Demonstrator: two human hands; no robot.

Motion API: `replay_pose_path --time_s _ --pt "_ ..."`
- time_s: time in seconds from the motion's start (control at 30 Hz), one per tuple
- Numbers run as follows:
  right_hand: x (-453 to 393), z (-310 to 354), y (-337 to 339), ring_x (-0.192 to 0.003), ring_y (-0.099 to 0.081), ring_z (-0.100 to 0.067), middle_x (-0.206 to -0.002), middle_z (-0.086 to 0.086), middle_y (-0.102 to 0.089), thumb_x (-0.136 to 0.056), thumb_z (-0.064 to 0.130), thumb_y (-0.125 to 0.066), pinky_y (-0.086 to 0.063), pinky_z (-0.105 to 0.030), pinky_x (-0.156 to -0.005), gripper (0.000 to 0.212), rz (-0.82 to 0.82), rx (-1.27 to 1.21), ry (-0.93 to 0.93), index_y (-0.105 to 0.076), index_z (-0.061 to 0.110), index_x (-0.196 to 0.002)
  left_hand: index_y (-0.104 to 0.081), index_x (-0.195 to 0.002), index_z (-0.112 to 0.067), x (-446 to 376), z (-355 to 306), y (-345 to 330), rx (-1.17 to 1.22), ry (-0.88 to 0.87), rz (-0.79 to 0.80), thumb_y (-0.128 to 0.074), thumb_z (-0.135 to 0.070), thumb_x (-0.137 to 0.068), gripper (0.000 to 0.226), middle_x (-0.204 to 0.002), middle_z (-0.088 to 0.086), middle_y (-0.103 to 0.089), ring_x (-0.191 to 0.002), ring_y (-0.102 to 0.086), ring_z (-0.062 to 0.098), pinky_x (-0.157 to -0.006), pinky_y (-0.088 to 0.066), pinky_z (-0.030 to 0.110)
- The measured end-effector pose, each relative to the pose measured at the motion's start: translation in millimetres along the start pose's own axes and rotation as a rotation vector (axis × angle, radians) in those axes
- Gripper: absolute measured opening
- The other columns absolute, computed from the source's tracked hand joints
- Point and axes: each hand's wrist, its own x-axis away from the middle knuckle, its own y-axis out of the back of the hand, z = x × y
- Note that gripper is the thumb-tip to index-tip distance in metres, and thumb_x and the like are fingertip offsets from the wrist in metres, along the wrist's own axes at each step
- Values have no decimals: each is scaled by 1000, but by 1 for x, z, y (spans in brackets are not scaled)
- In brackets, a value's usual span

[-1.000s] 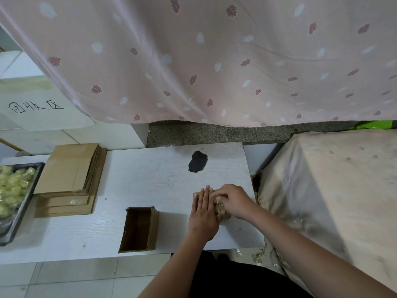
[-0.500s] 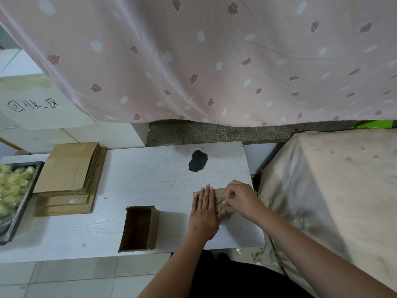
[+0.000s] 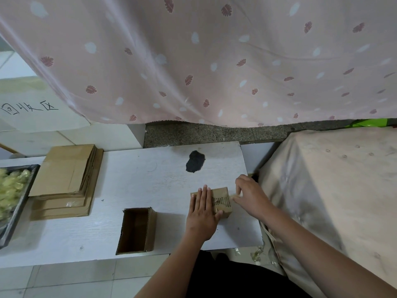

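A small closed cardboard box (image 3: 222, 202) with dark printed marks on top lies on the white table (image 3: 150, 186) near its right end. My left hand (image 3: 203, 214) lies flat on the box's left half, fingers straight, pressing it down. My right hand (image 3: 250, 195) is at the box's right edge, fingers curled and pinching a pale strip, probably tape (image 3: 233, 197), that runs onto the box top.
An open empty cardboard box (image 3: 136, 230) stands at the table's front edge. A stack of flattened cartons (image 3: 64, 179) lies at the left, beside a dark tray (image 3: 18, 208) of yellow-green pieces. A cloth-covered block (image 3: 333, 190) is at the right. A pink curtain (image 3: 214, 61) hangs behind.
My right hand has moved right, off the box top to its right edge, drawing the strip with it and uncovering the printed marks. My left hand stays flat on the box.
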Motion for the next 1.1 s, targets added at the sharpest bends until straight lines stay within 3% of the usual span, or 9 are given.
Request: replay_pose_path --time_s 0.2,0.3,0.37,0.43,0.53,0.67,0.83,0.97,1.1 --pt "1 -6 -1 -63 -45 -8 -72 9 -46 -83 11 -73 -43 -32 -62 29 42 -64 -12 -53 28 -96 26 -151 -9 0 1 0 18 -9 -4 -16 -59 -103 81 -162 7 28 -149 29 23 -122 18 41" --pt "1 -8 -3 -74 -56 -11 -83 11 -52 -90 15 -70 -43 -25 -70 8 29 -112 -21 -70 22 -89 26 -151 -9 0 2 -1 17 -11 -1 -13 -60 -102 81 -162 6 28 -149 28 23 -122 17 40" --pt "1 -8 -3 -77 -61 -11 -96 12 -53 -86 21 -77 -48 -26 -76 8 40 -185 -97 -71 18 -82 25 -151 -10 0 1 -1 20 -10 -2 -8 -62 -97 82 -162 6 27 -149 28 23 -122 17 40" --pt "2 -7 -1 -85 -62 -10 -109 17 -44 -81 26 -81 -49 -24 -83 18 80 -201 -166 -71 16 -92 26 -151 -9 0 2 -1 14 -12 -5 -5 -63 -96 83 -162 6 27 -150 27 24 -122 17 40" --pt "1 -11 5 -87 -65 -13 -118 5 -48 -85 13 -74 -51 -22 -82 16 99 -153 -207 -68 13 -101 28 -149 -10 -1 3 -2 5 -9 -9 -10 -63 -99 82 -160 6 30 -150 27 23 -122 19 40" --pt "1 -25 12 -82 -68 -21 -90 2 -58 -89 7 -68 -52 -28 -70 6 62 -31 -251 -64 10 -92 30 -149 -11 -1 3 -1 22 -21 0 1 -73 -89 91 -158 5 34 -148 31 23 -121 20 40" --pt "-1 -20 6 -75 -56 -13 -80 4 -60 -79 16 -82 -40 -25 -61 24 40 -8 -235 -59 13 -84 32 -147 -10 0 4 -1 -12 -23 7 -2 -76 -86 96 -157 5 35 -147 33 25 -121 21 40" --pt "0 -13 2 -71 -55 -10 -73 9 -56 -83 1 -72 -45 -26 -69 40 43 -132 -171 -67 34 -106 33 -146 -9 0 3 2 -36 -19 24 -7 -74 -89 95 -160 8 32 -146 32 28 -119 23 42" --pt "-4 -12 4 -88 -61 -12 -84 16 -61 -79 20 -82 -44 -18 -73 15 77 -121 -187 -78 22 -93 29 -150 -7 -4 -2 11 -33 -5 52 -34 -67 -97 102 -162 13 26 -149 26 31 -120 19 45"
